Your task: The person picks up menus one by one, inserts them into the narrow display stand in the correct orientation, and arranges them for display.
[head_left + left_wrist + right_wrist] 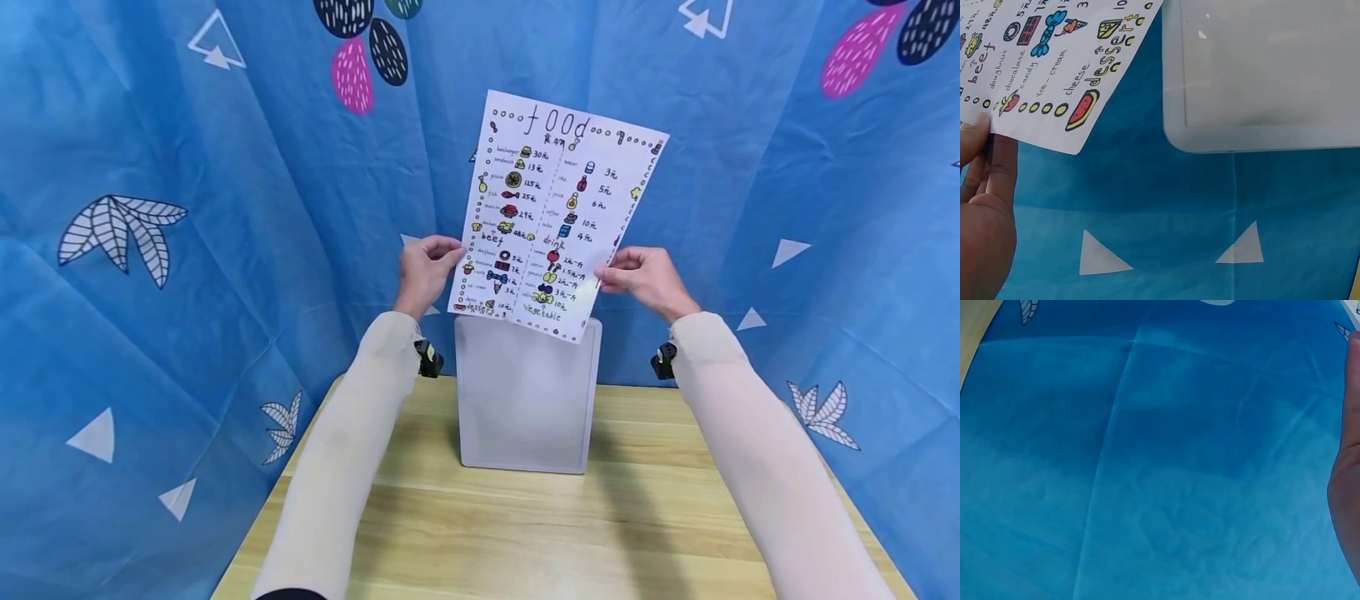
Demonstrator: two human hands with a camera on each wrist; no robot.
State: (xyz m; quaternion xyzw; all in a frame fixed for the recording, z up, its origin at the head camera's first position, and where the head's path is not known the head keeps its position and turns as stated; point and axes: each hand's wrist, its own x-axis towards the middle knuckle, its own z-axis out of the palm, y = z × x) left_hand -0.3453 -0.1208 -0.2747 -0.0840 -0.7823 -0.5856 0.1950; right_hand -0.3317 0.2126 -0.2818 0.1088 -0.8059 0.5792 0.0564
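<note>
A sheet of paper (543, 218), hand-lettered "food" across its top and filled with small coloured drawings and prices, is held up beyond the middle of the tabletop (495, 542), toward its far edge. The left hand (427, 272) pinches the left side of the page and the right hand (647, 277) pinches the right, both below its middle, the top edge slanting down to the right. The sheet's lower edge overlaps the top of a white board (525, 400), which appears to stand near the tabletop's far edge; whether paper and board touch cannot be told. Blue patterned cloth (258, 208) hangs behind. The page looks light and bendy, likely to flop at its unsupported top and to crease or tear if tugged; a gentle thumb-and-finger hold on both side edges, evenly matched, should suit it best.
</note>
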